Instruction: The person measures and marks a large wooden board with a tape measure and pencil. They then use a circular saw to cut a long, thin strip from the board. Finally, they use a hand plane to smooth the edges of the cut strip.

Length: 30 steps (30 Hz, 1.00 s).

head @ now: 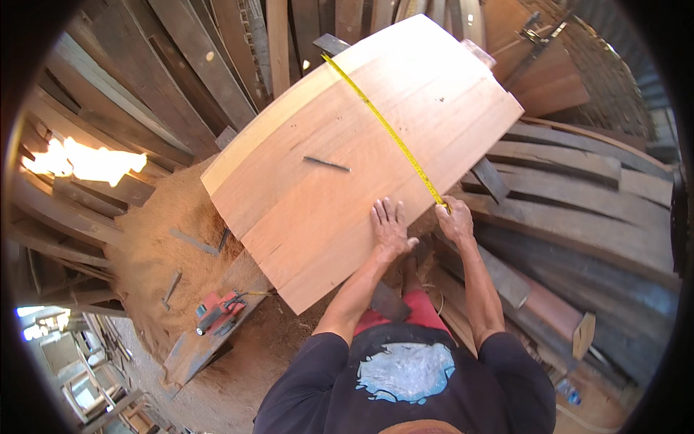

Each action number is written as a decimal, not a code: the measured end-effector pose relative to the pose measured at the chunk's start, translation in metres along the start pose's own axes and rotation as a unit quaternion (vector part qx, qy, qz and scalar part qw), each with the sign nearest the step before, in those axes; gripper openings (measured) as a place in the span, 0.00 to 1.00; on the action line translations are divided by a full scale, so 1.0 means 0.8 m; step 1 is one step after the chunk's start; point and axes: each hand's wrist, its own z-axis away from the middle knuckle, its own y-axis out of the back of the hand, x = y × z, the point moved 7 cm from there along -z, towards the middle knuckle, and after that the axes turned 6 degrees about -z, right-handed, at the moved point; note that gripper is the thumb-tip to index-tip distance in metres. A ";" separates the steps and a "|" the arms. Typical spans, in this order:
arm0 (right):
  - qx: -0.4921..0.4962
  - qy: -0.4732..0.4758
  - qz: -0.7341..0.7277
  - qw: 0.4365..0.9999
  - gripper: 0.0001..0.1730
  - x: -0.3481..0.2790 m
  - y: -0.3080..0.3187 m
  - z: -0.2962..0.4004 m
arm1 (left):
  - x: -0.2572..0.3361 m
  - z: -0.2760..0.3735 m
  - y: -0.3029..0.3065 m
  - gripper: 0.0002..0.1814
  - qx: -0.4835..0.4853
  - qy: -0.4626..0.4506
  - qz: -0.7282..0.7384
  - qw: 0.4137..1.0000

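A wide wooden panel point(325, 217) of joined boards lies before me. A yellow tape measure point(387, 128) is stretched across it, from the far edge to the near one. My right hand point(455, 219) grips the tape at the near edge; its case is mostly hidden by the fingers. My left hand point(391, 228) rests flat on the panel near that edge, fingers spread, left of the tape. A thin dark pencil or marking tool point(327, 164) lies on the panel, left of the tape.
A red handheld power tool point(221, 313) sits on a plank point(192, 347) at lower left, beside a sawdust heap point(157, 238). Stacked boards point(569, 200) lie at right, and more planks point(179, 70) lean at upper left. A metal square point(195, 241) lies on the sawdust.
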 end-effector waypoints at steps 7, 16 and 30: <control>-0.051 0.004 -0.009 0.999 0.25 0.050 0.016 -0.072 | 0.009 -0.081 0.001 0.71 0.019 0.033 -0.058 0.998; -0.066 0.030 -0.054 0.996 0.25 0.136 0.054 -0.062 | 0.015 -0.087 0.001 0.68 0.026 0.039 -0.034 0.998; -0.094 0.001 -0.064 0.994 0.28 0.169 0.038 -0.075 | 0.018 -0.091 -0.003 0.71 0.015 0.044 -0.035 0.998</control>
